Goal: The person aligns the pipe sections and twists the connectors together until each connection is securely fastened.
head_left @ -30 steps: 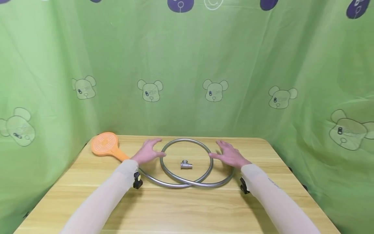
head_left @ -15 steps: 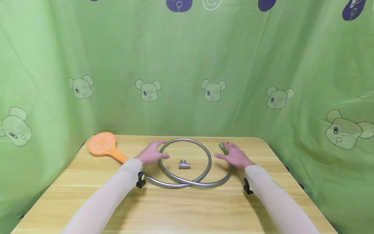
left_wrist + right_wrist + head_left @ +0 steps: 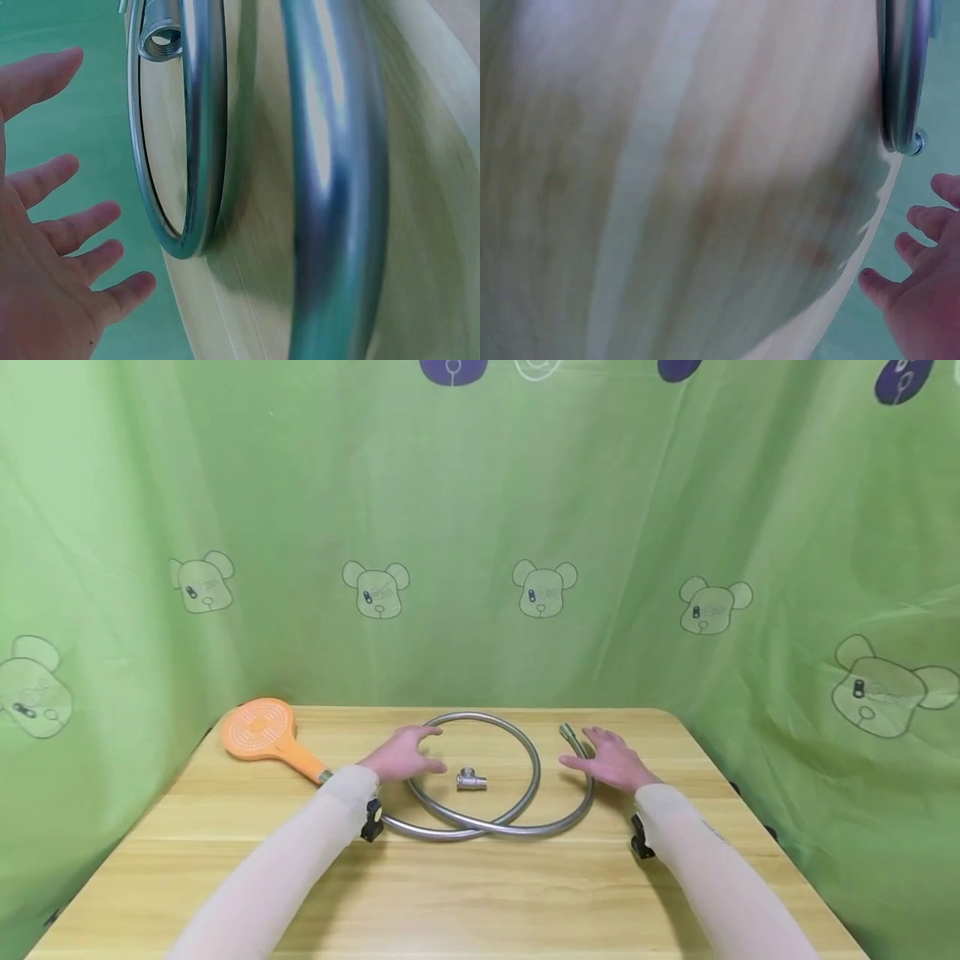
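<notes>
A silver metal shower hose [image 3: 536,777] lies looped on the table. Inside its loop sits a small chrome tee-shaped fitting [image 3: 471,780]; the left wrist view shows the fitting's threaded opening [image 3: 161,46]. My left hand [image 3: 403,755], fingers spread and holding nothing, hovers over the left side of the loop. Just right of the hose's free end [image 3: 567,732], my right hand [image 3: 613,763] is also spread with nothing in it. An orange shower head [image 3: 258,728] lies face up at the back left, its handle joined to the hose; my left forearm hides part of that stretch.
The wooden table [image 3: 480,893] reaches back to a green curtain [image 3: 465,652] printed with bear heads, which also closes in both sides. A dark wrist camera [image 3: 372,821] is strapped below my left hand, another [image 3: 642,837] below the right.
My left hand has moved right, over the edge of the loop. The right hand has shifted right, uncovering the hose's free end. The head view has turned slightly.
</notes>
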Demonstrator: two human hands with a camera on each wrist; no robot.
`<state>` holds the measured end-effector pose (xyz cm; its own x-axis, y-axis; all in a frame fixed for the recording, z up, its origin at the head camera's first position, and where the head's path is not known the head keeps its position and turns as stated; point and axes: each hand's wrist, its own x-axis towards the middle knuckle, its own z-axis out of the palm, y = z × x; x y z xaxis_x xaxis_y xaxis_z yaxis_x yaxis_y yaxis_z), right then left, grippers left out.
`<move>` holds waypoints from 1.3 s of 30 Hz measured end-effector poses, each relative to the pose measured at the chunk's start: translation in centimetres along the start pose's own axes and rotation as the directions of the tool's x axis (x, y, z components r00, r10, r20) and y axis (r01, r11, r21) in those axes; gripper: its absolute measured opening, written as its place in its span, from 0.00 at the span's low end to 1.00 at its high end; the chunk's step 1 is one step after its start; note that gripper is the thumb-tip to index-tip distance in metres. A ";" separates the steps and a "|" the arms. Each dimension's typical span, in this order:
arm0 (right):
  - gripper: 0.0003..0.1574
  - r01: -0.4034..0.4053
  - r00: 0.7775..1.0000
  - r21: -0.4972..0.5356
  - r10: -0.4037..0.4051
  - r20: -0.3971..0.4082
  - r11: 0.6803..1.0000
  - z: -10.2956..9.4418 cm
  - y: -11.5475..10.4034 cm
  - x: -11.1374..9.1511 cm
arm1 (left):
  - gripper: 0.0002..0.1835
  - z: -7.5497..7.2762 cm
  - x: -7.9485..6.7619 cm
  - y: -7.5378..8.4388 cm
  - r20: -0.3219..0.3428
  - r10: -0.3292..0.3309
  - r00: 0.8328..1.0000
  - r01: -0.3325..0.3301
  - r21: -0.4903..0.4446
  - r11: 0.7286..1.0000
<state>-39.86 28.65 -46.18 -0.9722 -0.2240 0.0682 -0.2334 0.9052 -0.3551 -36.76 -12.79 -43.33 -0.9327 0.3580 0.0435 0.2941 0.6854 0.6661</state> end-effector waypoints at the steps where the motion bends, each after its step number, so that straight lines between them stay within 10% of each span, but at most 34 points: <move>1: 0.69 -0.003 1.000 0.006 0.003 0.000 1.000 0.1 0.1 -0.1 | 0.43 0.1 0.0 0.1 0.008 -0.003 1.000 0.003 0.002 1.000; 39: 0.57 -0.067 0.996 0.070 0.063 0.055 0.995 0.7 2.0 0.2 | 0.43 2.1 1.5 1.9 0.187 0.009 0.982 -0.028 0.100 0.995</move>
<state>-40.48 30.15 -47.53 -0.9825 -0.1860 -0.0058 -0.1661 0.8906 -0.4234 -37.15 -9.58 -43.55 -0.8748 0.4759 -0.0904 0.3392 0.7351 0.5870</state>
